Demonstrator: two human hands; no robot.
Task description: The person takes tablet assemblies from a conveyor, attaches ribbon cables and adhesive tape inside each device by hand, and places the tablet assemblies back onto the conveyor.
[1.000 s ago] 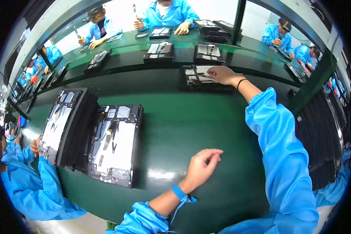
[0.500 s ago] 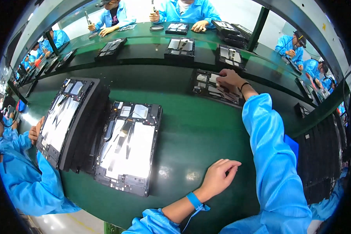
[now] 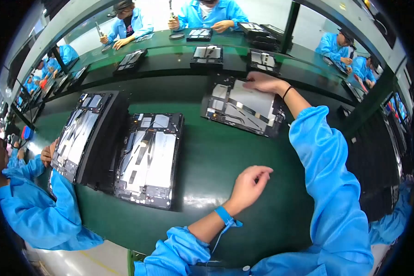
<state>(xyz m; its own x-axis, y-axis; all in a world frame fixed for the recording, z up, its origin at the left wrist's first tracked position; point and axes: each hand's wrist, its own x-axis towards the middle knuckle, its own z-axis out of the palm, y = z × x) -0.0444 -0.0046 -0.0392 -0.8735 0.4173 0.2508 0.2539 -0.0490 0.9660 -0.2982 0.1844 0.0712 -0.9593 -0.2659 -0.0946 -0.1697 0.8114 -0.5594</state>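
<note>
My right hand (image 3: 265, 83) reaches over the far right of the bench and is closed on the far edge of an opened tablet (image 3: 244, 99). This tablet sits at a slant, its silver battery, flat ribbon cables and black frame facing up. My left hand (image 3: 249, 187), a blue strap round its wrist, hovers above the green bench top with loosely bent fingers and nothing in them. To its left, another opened tablet (image 3: 158, 158) lies on the bench. Beside that leans a thick row of tablets (image 3: 80, 138), which a co-worker's hand (image 3: 47, 154) touches at the left side.
A raised green shelf (image 3: 170, 64) runs across the back, bearing several opened tablets (image 3: 207, 56). Co-workers in blue jackets sit beyond it. A dark metal post (image 3: 372, 99) rises at the right, near a large stack of black tablets (image 3: 372, 161).
My right hand has drawn the opened tablet nearer and to the left, away from the shelf's edge. The view has shifted slightly. My left hand stays empty over the bench.
</note>
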